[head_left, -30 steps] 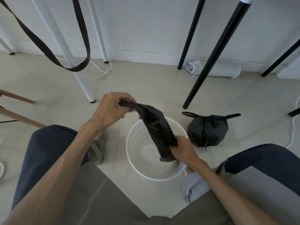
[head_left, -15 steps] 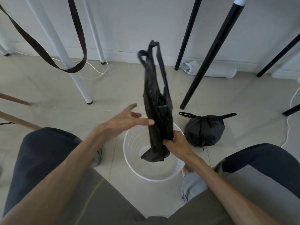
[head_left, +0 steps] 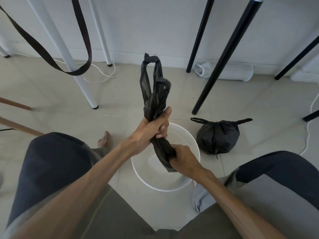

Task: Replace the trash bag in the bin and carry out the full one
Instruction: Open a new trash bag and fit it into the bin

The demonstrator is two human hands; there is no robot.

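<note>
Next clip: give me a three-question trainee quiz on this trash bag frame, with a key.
1. True or false: the white bin already has a liner fitted.
2. Which hand holds the new black bag higher up: A) left hand B) right hand?
3. Fill in: the tied full bag sits on the floor to the ____ of the bin.

Key: 1 false, the bin is bare inside; 2 A, both hands grip the bunched bag above the bin; 3 right.
</note>
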